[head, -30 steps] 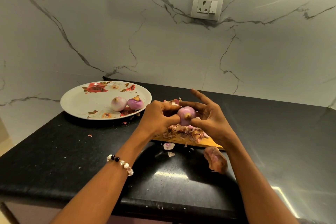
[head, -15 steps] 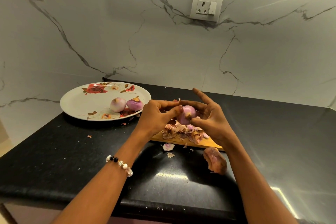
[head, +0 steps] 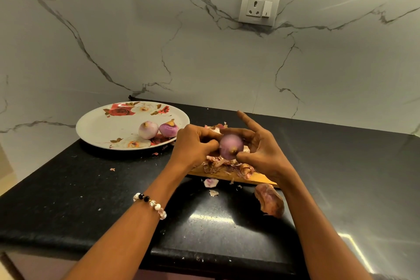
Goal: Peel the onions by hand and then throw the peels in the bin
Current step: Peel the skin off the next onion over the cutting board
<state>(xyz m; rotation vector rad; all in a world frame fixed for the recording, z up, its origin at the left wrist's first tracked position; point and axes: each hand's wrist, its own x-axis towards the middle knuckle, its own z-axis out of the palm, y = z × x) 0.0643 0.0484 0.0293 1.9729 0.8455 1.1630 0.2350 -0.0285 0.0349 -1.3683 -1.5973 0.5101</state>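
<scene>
A purple onion (head: 230, 146) is pinched between thumb and fingers of the right hand (head: 261, 152) above the wooden board (head: 229, 176), while its left side is gripped by the curled left hand (head: 195, 145).

The countertop (head: 91, 200) is glossy, speckled black stone; the wall (head: 204, 63) is smooth veined marble. Dry, papery peels (head: 218, 163) lie on a wooden board (head: 238, 178).

A black stone counter (head: 68, 200) carries a floral plate (head: 102, 129) at ten o'clock, a wooden board (head: 229, 176) at centre, loose peel scraps (head: 211, 182) and a big peel (head: 269, 200) at five o'clock.
</scene>
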